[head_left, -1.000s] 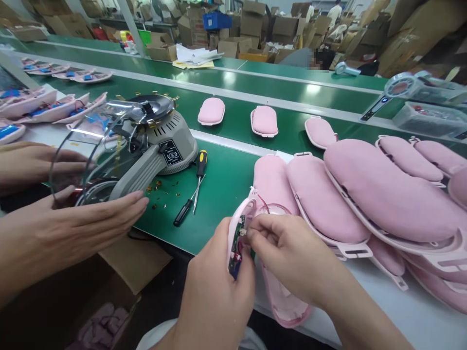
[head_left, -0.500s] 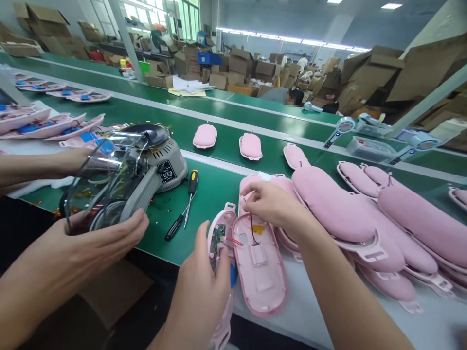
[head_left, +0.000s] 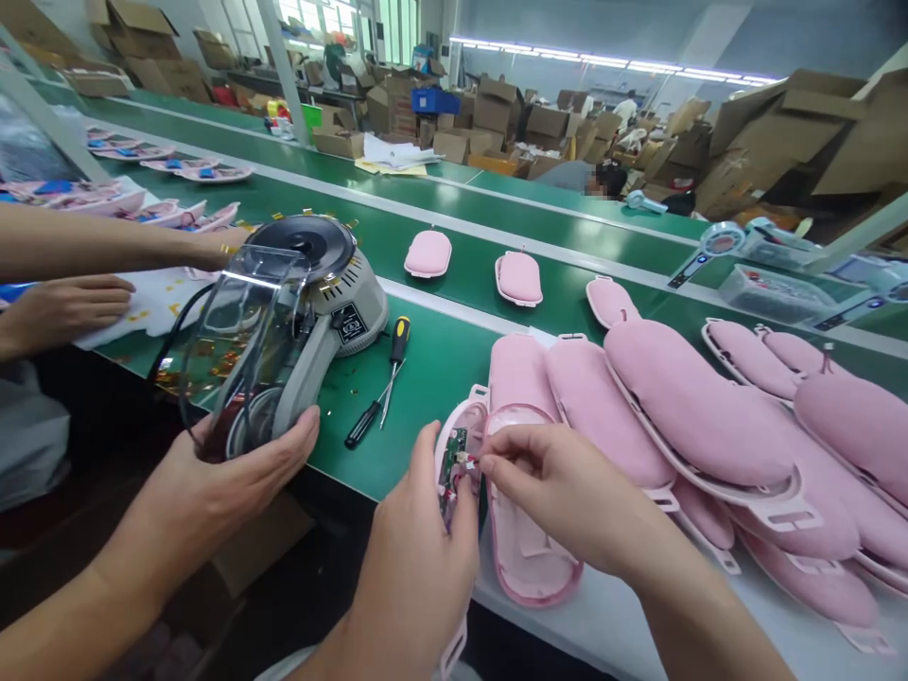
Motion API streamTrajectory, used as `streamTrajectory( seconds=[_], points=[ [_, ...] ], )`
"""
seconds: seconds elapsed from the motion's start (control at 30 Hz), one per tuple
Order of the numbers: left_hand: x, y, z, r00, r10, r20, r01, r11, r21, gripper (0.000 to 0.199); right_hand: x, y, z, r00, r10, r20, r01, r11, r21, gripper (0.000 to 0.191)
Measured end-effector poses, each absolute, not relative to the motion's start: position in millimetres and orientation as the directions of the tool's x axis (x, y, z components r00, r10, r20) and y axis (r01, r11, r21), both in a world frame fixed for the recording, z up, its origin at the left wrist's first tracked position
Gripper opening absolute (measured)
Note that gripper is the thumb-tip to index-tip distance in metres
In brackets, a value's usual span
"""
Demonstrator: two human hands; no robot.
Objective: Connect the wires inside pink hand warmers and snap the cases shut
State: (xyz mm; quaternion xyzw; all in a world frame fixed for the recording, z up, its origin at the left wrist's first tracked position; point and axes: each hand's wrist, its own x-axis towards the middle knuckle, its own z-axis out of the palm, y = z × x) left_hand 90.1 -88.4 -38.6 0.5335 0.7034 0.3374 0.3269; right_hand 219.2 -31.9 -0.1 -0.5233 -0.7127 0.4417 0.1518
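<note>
lower centre of frame: the left hand [head_left: 418, 558] holds a pink shell half [head_left: 454, 454] upright on edge, fingers wrapped behind it, thumb up along its near rim. a small green circuit board [head_left: 452, 463] sits inside this half, with red wire showing at it. the right hand [head_left: 560, 487] is closed to a pinch, thumb and forefinger meeting at a small white connector [head_left: 472, 459] right against the board. the second shell half [head_left: 529, 530] lies open, hollow side up, on the pale edge of the desk [head_left: 780, 643], just beside the held half and partly under the right wrist.

judgement: the step is seating the wire plug on the board. done well, the left hand keeps the shell steady while the right presses the plug square, without tugging the thin wire or bending the board.

left of frame: another person's hand [head_left: 234, 473] grips a grey tape dispenser [head_left: 312, 293] with a clear guard. a black-and-yellow screwdriver [head_left: 379, 383] lies on the green mat, centre. stacked pink padded covers [head_left: 681, 407] fill the right side.
</note>
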Motion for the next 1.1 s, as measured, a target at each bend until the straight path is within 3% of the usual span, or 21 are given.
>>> streamTrajectory(
  seconds=[0.17, 0.47, 0.73, 0.83, 0.97, 1.1],
  points=[
    [92.6, -90.4, -40.7, -0.257, 0.965, -0.048, 0.539, 0.184, 0.822, 0.05, 213.8, -34.1, -2.6, -0.38, 0.896, -0.232, 0.709, 0.121, -0.695, 0.021],
    [100.1, -90.7, -37.4, -0.292, 0.956, 0.02, 0.622, 0.174, 0.764, 0.044, 210.8, -38.4, -10.5, -0.387, 0.893, -0.231, 0.588, 0.046, -0.807, 0.021],
    [51.3, -84.4, -65.7, -0.422, 0.887, 0.186, 0.536, 0.078, 0.841, 0.024, 207.6, -42.7, -17.1, -0.371, 0.915, -0.159, 0.587, 0.099, -0.804, 0.02],
    [12.1, -54.8, -67.8, -0.439, 0.869, 0.227, 0.488, 0.019, 0.873, 0.04, 205.2, -45.7, -15.9, -0.342, 0.929, -0.145, 0.652, 0.123, -0.748, 0.019],
    [-15.8, -11.0, -57.8, -0.456, 0.885, 0.093, 0.375, 0.096, 0.922, 0.043, 199.1, -46.9, -12.6, -0.327, 0.929, -0.175, 0.753, 0.144, -0.642, 0.02],
    [-4.0, -4.4, -48.1, -0.438, 0.899, 0.019, 0.374, 0.162, 0.913, 0.042, 189.9, -44.4, -8.0, -0.316, 0.926, -0.207, 0.798, 0.141, -0.586, 0.022]
  ],
)
